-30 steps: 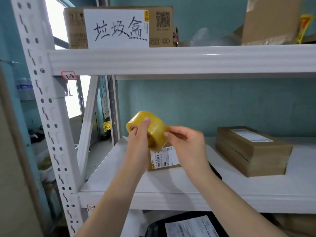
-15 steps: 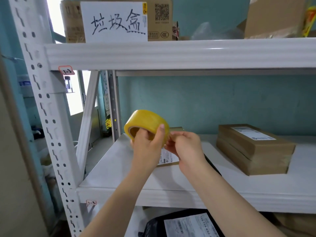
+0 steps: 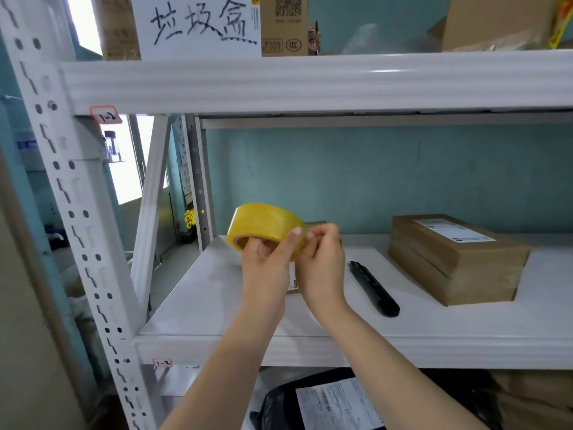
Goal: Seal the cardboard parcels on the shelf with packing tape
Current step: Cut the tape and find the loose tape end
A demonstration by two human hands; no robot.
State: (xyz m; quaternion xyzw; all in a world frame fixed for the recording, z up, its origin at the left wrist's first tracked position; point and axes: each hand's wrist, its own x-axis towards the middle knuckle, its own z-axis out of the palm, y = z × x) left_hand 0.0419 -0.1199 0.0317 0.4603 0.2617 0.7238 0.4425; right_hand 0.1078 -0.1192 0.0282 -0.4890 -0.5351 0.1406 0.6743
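Seeking, apparently, the loose end, the left grip clamps the yellow tape roll while the right grip pinches its edge; peeling a strip free likely comes next.

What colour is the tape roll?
The tape roll is translucent yellow; the head view shows it best.

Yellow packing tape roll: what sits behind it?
A brown cardboard parcel on the white shelf; only its far corner and label strip show. The left hand, right hand and yellow tape roll cover the rest.
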